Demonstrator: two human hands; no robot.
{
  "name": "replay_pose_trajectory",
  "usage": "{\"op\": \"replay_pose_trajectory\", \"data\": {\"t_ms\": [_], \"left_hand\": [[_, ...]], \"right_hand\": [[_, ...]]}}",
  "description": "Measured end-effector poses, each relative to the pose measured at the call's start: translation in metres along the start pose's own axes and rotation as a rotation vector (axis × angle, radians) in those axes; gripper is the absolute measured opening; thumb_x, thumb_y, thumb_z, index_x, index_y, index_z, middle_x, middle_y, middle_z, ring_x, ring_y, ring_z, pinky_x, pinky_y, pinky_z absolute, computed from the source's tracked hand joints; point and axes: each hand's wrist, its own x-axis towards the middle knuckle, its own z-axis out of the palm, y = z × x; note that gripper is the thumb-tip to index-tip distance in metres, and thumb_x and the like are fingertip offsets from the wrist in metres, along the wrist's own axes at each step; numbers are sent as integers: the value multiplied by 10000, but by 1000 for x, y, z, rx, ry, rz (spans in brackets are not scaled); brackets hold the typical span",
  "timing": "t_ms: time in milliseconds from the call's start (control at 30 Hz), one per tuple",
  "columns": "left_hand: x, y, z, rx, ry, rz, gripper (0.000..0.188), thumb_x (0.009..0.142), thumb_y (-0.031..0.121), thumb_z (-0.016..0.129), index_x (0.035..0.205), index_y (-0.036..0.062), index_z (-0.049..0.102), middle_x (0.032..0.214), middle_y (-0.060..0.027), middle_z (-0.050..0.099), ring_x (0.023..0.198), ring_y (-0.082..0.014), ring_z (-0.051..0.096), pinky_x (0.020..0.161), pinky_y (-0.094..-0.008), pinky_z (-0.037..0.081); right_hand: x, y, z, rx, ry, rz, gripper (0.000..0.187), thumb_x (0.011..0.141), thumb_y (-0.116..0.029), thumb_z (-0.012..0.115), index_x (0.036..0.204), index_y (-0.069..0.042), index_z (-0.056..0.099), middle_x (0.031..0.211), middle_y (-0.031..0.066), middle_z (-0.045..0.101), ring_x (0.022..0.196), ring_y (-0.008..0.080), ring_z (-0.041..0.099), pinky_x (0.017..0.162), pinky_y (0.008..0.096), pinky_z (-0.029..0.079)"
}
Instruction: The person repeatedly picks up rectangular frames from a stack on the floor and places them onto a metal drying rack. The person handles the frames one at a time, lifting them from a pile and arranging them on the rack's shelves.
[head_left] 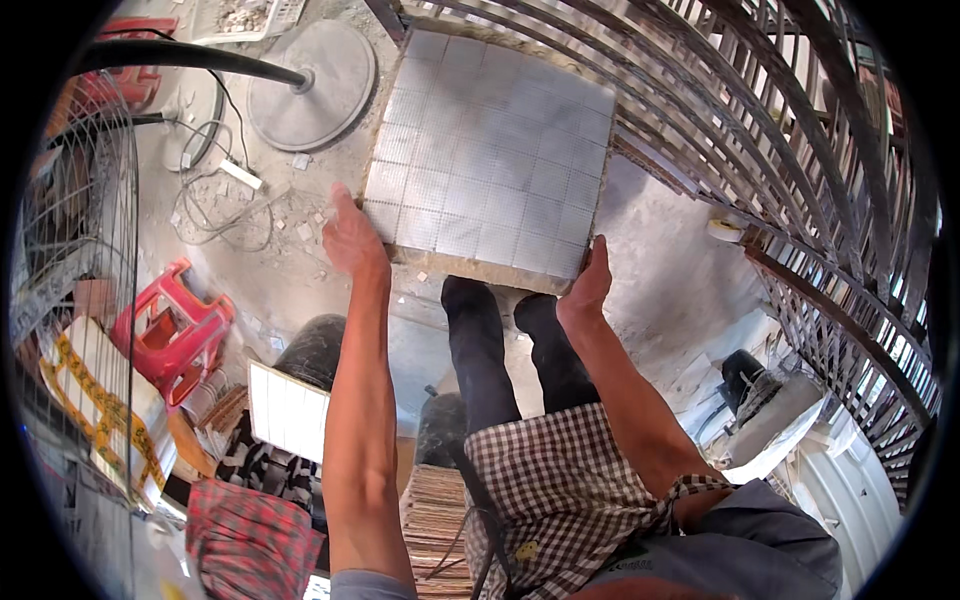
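Observation:
A square board of pale grey mosaic tiles point(480, 150), laid out in a grid, lies in front of me with a dusty light-brown near edge. My left hand point(357, 238) is at its near left edge, blurred, with one finger stretched forward and the fingers apart. At the near right corner, my right hand point(588, 282) presses along the side of the board. Its upper digit points forward, and the other fingers are partly hidden by the corner. Whatever supports the board underneath is mostly out of sight.
A slatted metal rack point(800, 130) runs along the right and far side. To the left are a round stand base point(312, 85), a cable with a white power strip point(240, 174), a red plastic stool point(180, 330) and a white tile panel point(288, 410). Chips litter the floor.

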Motion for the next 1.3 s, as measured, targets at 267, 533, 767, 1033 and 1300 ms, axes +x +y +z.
{"op": "replay_pose_trajectory", "data": {"t_ms": [267, 533, 767, 1033, 1300], "left_hand": [[56, 46, 49, -136, -185, 147, 686, 835, 539, 440, 952, -110, 630, 951, -261, 617, 883, -349, 573, 809, -411, 411], [103, 107, 113, -722, -463, 139, 418, 870, 338, 506, 880, -68, 603, 783, -117, 608, 733, -182, 552, 685, -319, 424], [139, 107, 161, -553, -386, 430, 399, 851, 301, 498, 896, -80, 608, 769, -106, 584, 700, -189, 524, 672, -308, 413], [132, 160, 172, -776, -481, 208, 378, 847, 266, 490, 954, -86, 576, 808, -121, 585, 716, -201, 521, 680, -328, 421], [117, 162, 165, -968, -723, 158, 296, 826, 156, 452, 927, -94, 576, 907, -145, 629, 717, -215, 581, 638, -337, 449]], "right_hand": [[44, 4, 56, 56, -43, -100, 504, 920, -375, 444, 1178, 55, 497, 1135, 92, 540, 1007, 204, 518, 895, 311, 379], [101, -23, 121, 169, -101, -97, 551, 921, -440, 393, 1199, 27, 481, 1187, 105, 517, 1076, 226, 511, 920, 343, 393], [139, -54, 155, 205, -148, -69, 472, 930, -384, 335, 1155, -15, 523, 1174, 94, 535, 1109, 225, 498, 960, 354, 378], [197, -59, 140, 79, -244, -216, 327, 863, -83, 452, 1173, -4, 517, 1183, 73, 545, 1103, 179, 515, 908, 303, 435], [221, -70, 111, -224, -269, -400, 301, 929, -203, 368, 1106, -42, 551, 1109, 124, 591, 1041, 254, 567, 906, 419, 474]]}}
